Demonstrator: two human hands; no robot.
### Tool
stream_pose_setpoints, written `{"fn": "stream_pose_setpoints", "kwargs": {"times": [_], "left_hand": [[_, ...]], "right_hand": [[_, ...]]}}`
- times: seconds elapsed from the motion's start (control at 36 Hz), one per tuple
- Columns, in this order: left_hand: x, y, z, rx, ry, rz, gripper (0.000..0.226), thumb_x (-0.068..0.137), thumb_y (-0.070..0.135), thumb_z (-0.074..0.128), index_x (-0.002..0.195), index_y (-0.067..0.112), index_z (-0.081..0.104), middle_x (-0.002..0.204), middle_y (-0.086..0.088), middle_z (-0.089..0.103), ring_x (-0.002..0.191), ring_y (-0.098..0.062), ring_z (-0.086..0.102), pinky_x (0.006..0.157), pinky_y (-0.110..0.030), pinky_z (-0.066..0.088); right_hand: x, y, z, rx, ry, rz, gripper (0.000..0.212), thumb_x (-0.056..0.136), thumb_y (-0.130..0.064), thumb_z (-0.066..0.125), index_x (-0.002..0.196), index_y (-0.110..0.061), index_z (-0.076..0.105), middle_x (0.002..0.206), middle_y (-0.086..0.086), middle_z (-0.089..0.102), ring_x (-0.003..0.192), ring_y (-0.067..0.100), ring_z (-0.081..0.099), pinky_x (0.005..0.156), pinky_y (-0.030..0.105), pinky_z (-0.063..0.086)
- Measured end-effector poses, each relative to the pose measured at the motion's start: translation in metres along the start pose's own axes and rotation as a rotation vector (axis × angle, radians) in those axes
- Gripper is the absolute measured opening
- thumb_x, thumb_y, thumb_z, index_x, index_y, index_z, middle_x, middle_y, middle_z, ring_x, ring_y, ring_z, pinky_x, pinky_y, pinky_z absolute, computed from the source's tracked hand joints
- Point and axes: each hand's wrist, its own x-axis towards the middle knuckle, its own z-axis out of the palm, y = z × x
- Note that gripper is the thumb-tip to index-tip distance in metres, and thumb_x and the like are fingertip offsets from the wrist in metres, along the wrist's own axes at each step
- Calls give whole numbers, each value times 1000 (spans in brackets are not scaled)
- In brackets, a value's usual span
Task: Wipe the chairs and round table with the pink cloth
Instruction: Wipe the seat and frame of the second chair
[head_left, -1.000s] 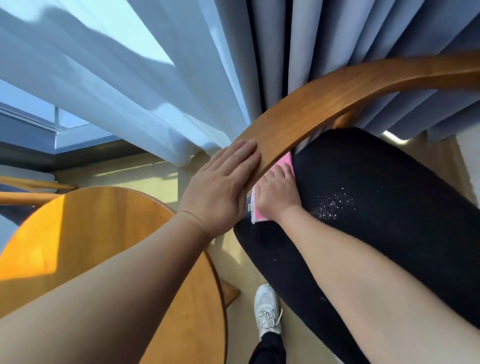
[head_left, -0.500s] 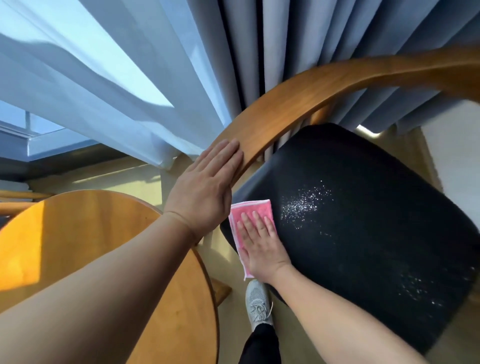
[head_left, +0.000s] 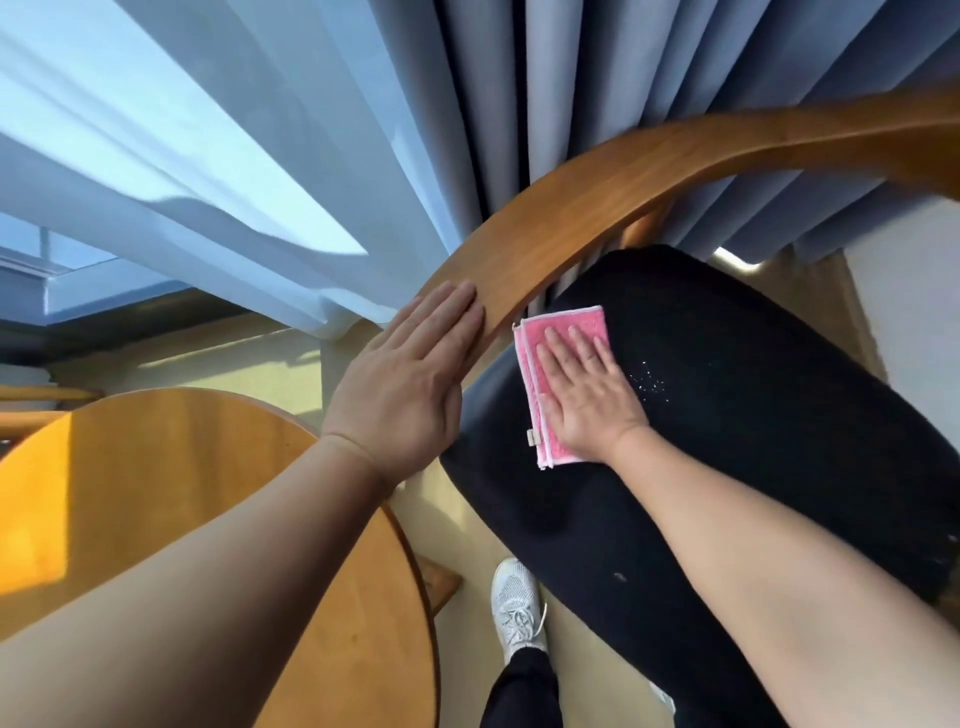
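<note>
One pink cloth (head_left: 563, 323), folded, lies flat on the far left part of the black chair seat (head_left: 753, 426), just below the curved wooden backrest (head_left: 649, 171). The right hand (head_left: 589, 400) presses on it, palm down, fingers straight and slightly spread. The left hand (head_left: 405, 384) rests flat on the backrest's left end, fingers straight and together. The round wooden tabletop (head_left: 156, 493) sits near left. Between it and the seat, a white shoe (head_left: 517, 608) stands on the floor. White and grey curtains (head_left: 571, 78) hang behind.
</note>
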Motion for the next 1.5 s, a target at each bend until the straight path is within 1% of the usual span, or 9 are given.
{"fn": "stream_pose_setpoints", "kwargs": {"times": [0.17,0.39,0.56,0.69,0.86,1.08,1.22,1.36,1.5], "left_hand": [[0,0,-1,3,1,11,52,89,20,37,139,7,43,145,-11,41,137,-27,33,112,-45,28],[2,0,-1,8,12,44,53,88,21,34,138,7,44,144,-13,43,136,-30,35,111,-47,29],[6,0,-3,21,-31,112,54,88,21,31,139,6,43,144,-13,41,136,-30,35,110,-49,31],[6,0,-2,9,-38,120,54,88,21,32,139,7,43,145,-12,41,136,-30,34,110,-50,32],[27,-4,-5,33,-133,231,62,87,25,28,147,9,30,153,-9,25,143,-26,18,116,-46,19],[76,7,-1,66,-144,329,65,86,27,22,147,8,27,154,-10,23,143,-26,18,115,-47,21],[75,8,-2,75,-135,343,65,85,26,24,146,5,29,153,-12,25,143,-28,20,114,-48,22],[75,9,-1,69,-128,347,64,85,26,26,145,4,32,152,-13,27,142,-28,21,114,-48,22],[78,4,2,66,-93,363,65,83,25,31,145,6,32,152,-12,28,142,-26,22,116,-45,20]], "right_hand": [[18,24,-11,-25,-10,56,66,99,-47,15,152,-15,-6,162,4,-7,150,27,-8,118,42,-15],[69,58,-42,-13,-13,252,64,99,-43,15,155,-11,16,163,9,13,149,32,3,121,48,-3],[59,18,-34,106,2,401,67,98,-39,20,155,-6,8,162,16,5,148,39,-3,119,52,-6],[4,-42,-4,216,57,376,70,97,-45,15,152,-5,-3,162,17,0,149,36,-5,120,49,-6],[-71,-89,26,244,30,287,69,95,-42,25,153,-6,19,160,17,16,148,38,10,120,51,5],[-72,-88,27,239,32,282,68,97,-44,27,153,-7,17,160,15,12,148,39,8,120,54,10],[-65,-68,22,214,28,273,67,95,-44,24,152,-8,25,160,11,20,148,35,13,121,52,11],[-34,-1,9,142,-8,367,68,98,-46,14,155,-11,1,162,8,-8,149,32,-8,121,47,-6],[5,71,-11,127,25,524,68,99,-48,10,154,-9,-2,163,11,-4,149,33,-6,121,47,-4]]}}
